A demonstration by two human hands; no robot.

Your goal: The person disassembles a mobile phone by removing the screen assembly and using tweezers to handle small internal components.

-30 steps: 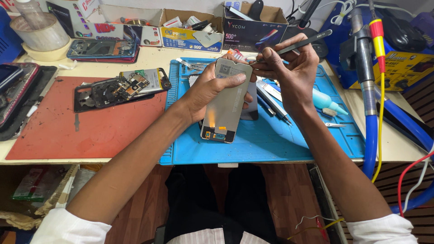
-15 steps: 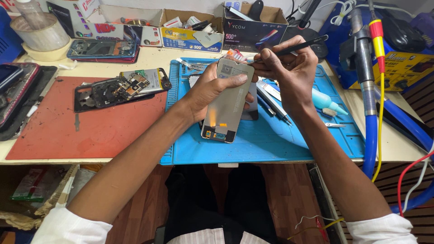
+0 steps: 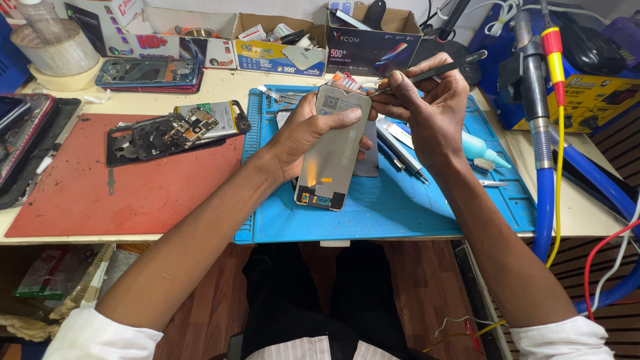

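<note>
On the red mat (image 3: pixel 133 200) lies an opened phone (image 3: pixel 177 127). The left hand (image 3: pixel 303 130) grips the screen panel (image 3: pixel 331 150) by its edges above the blue mat (image 3: pixel 400 213); it looks thin, light and fragile. The right hand (image 3: pixel 427 107) pinches black tweezers (image 3: pixel 433 69) at its top.

Left hand (image 3: pixel 303 130) grips screen panel (image 3: pixel 331 150), right hand (image 3: pixel 427 110) tweezers (image 3: pixel 440 69)

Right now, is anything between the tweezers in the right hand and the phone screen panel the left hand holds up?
Nothing visible. The left hand grips the screen panel; the right hand holds the tweezers, tip at the panel's top corner.
</note>
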